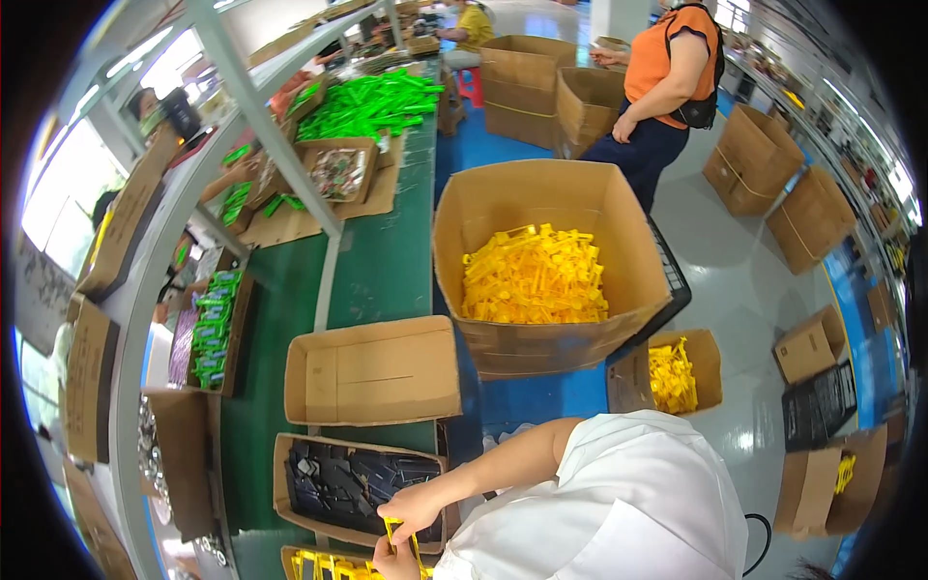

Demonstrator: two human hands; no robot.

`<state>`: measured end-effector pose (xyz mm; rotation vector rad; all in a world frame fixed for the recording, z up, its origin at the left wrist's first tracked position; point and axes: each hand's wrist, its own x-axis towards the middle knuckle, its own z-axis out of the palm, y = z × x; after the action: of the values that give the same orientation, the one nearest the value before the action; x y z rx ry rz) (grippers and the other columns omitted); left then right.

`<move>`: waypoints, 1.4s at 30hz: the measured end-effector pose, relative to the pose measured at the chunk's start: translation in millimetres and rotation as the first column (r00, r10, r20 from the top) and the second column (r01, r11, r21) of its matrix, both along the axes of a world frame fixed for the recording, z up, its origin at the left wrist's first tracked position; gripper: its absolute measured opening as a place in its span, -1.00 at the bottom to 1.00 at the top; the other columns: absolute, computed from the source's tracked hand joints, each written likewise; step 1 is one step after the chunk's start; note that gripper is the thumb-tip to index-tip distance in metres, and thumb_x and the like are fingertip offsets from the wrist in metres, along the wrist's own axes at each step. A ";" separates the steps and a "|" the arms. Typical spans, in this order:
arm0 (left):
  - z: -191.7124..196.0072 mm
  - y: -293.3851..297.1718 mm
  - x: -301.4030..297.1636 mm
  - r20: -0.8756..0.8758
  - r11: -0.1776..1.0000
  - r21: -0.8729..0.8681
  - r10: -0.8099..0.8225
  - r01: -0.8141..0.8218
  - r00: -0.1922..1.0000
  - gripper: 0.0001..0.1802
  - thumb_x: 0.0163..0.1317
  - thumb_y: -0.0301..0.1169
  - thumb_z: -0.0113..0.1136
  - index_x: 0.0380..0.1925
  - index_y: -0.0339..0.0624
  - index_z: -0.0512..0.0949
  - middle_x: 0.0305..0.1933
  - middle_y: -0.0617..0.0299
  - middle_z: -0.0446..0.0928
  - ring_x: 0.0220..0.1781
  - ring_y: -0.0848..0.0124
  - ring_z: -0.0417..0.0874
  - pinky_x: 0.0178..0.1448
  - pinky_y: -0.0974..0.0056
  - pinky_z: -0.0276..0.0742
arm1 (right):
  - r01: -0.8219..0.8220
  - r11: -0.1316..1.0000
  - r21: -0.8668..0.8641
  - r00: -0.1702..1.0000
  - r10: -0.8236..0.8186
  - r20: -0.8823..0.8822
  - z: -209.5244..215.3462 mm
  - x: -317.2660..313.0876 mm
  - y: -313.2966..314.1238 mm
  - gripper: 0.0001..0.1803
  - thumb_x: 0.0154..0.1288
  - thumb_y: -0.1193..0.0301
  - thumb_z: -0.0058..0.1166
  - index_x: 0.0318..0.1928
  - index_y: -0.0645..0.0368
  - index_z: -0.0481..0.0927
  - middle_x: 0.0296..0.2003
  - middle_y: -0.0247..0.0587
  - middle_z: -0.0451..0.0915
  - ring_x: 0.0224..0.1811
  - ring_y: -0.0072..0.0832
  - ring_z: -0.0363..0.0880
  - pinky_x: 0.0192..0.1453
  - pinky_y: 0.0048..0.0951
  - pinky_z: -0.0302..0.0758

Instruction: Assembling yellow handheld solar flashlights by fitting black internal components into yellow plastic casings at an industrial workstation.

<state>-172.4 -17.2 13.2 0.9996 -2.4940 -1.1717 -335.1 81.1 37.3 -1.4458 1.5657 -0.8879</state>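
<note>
Low in the view, my right hand is closed on a thin yellow plastic part. Just below it, my left hand is partly cut off by the lower edge; its fingers are bent against the same part. Both hands are over a cardboard box of yellow parts, also cut off by that edge. Beyond my right hand lies a carton of flat black pieces. Behind that stands a shallow cardboard box with its bare bottom showing.
A large carton heaped with yellow parts stands ahead, a smaller one beside it. Green parts cover the far green table. A metal shelf post rises at left. A person in orange stands beyond.
</note>
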 end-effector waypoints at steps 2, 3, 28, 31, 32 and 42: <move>8.2 13.1 -2.2 -0.204 0.993 0.113 0.045 -0.022 0.978 -0.85 0.06 -0.49 0.09 -0.47 -0.42 0.48 -0.57 0.29 0.46 -0.47 0.63 0.33 -0.39 0.45 0.31 | -0.014 0.999 -0.029 1.000 0.014 0.009 0.4 1.8 -11.1 -0.39 0.07 -0.11 -0.10 -0.31 0.30 0.34 -0.44 0.08 0.46 -0.32 -0.05 0.45 -0.33 -0.22 0.36; 27.1 24.7 -6.2 -0.155 0.992 0.109 0.074 -0.058 0.985 -0.80 0.06 -0.49 0.09 -0.34 -0.41 0.49 -0.47 0.23 0.51 -0.39 0.61 0.37 -0.29 0.44 0.34 | 0.051 0.993 -0.108 0.993 -0.038 0.116 -5.3 7.6 -17.5 -0.43 0.08 -0.10 -0.10 -0.38 0.26 0.38 -0.45 0.02 0.47 -0.33 -0.10 0.47 -0.35 -0.26 0.36; 80.4 55.6 115.6 0.043 0.877 0.219 0.428 -0.427 0.903 -0.70 -0.01 -0.26 0.23 -0.48 -0.33 0.52 -0.66 0.37 0.42 -0.60 0.66 0.27 -0.53 0.52 0.25 | -0.289 0.944 0.157 0.453 -0.009 0.892 11.7 139.6 -58.7 -0.51 0.25 -0.03 -0.37 -0.45 0.14 0.37 -0.51 -0.34 0.40 -0.46 -0.64 0.35 -0.28 -0.66 0.34; 78.5 57.1 122.4 0.109 0.917 0.088 0.379 -0.388 0.919 -0.71 -0.03 -0.25 0.24 -0.49 -0.31 0.53 -0.66 0.26 0.44 -0.63 0.52 0.32 -0.52 0.44 0.28 | -0.262 0.960 0.094 0.560 0.072 0.826 2.6 149.3 -55.9 -0.53 0.24 -0.02 -0.32 -0.43 0.14 0.38 -0.50 -0.32 0.41 -0.43 -0.62 0.37 -0.26 -0.64 0.35; 78.0 57.7 122.3 0.172 0.943 -0.090 0.333 -0.322 0.927 -0.72 -0.05 -0.24 0.24 -0.51 -0.28 0.54 -0.66 0.14 0.47 -0.67 0.38 0.37 -0.51 0.36 0.31 | -0.297 0.949 0.108 0.481 0.051 0.875 -6.6 147.9 -51.9 -0.55 0.24 0.00 -0.31 -0.42 0.14 0.38 -0.50 -0.31 0.41 -0.43 -0.61 0.37 -0.25 -0.62 0.35; -8.5 -22.4 138.7 0.179 0.802 -0.598 0.131 0.002 0.975 -0.44 -0.13 -0.12 0.24 -0.11 -0.13 0.40 -0.15 0.04 0.42 -0.07 0.18 0.41 0.01 0.14 0.28 | 0.335 0.923 0.191 0.751 -0.384 0.538 -76.3 106.0 -25.1 -0.69 0.28 0.23 -0.25 -0.45 0.17 0.43 -0.62 -0.42 0.41 -0.64 -0.72 0.29 -0.61 -0.72 0.25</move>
<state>-33.7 -39.6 4.7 1.0415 -2.6806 -0.2051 -229.1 56.0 -39.0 -0.7087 1.4029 -1.3215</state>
